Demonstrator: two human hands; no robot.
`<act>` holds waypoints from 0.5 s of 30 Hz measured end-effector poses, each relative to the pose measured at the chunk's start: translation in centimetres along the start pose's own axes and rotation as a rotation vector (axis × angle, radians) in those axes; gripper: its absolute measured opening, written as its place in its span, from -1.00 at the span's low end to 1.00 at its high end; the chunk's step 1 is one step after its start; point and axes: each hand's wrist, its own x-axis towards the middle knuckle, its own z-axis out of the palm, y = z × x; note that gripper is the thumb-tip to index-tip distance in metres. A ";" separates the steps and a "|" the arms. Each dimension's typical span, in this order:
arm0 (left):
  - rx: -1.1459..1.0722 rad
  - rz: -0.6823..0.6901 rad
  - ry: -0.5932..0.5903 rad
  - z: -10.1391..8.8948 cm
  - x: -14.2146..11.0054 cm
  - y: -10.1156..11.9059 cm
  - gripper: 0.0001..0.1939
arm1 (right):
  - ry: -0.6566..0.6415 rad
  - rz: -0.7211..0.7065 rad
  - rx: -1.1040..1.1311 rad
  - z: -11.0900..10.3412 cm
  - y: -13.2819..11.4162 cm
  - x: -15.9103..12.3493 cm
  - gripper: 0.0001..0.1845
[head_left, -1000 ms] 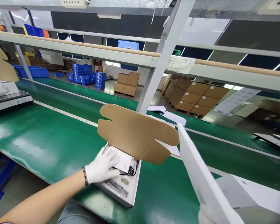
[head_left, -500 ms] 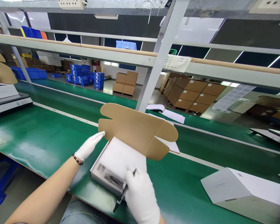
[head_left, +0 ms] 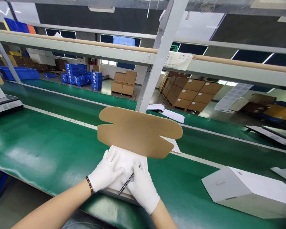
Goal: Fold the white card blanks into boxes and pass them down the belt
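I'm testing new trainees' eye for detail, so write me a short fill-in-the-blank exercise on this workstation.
The left hand and right hand both wear white ____.
The slim black pen is held in the ____ hand.
The dark beaded bracelet circles the ____ wrist.
The long, smooth work surface is coloured ____.

Missing words: gloves; right; left; green.

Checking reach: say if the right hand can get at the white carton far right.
Likely yes: nothing visible stands between the right hand and white carton, though its fingers hold a pen.

a number (head_left: 149,57), seemingly 19, marks the grey beam (head_left: 114,53).
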 end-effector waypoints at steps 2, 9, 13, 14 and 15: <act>0.058 0.014 -0.029 -0.1 0.2 1.0 -0.26 | -0.036 0.029 -0.014 -0.2 0.2 0.3 -0.51; 0.167 0.026 -0.036 -1.0 2.1 2.0 -0.25 | 0.007 -0.047 -0.043 0.3 1.3 0.7 -0.76; 0.209 -0.022 -0.001 -0.1 2.2 2.3 -0.23 | 0.099 -0.074 -0.020 1.3 1.3 0.9 -0.78; 0.222 -0.027 -0.001 0.2 2.1 2.3 -0.20 | 0.125 -0.097 -0.004 1.5 1.3 0.9 -0.76; 0.228 -0.021 -0.002 0.4 2.1 2.3 -0.19 | 0.145 -0.126 0.018 1.6 1.5 0.8 -0.74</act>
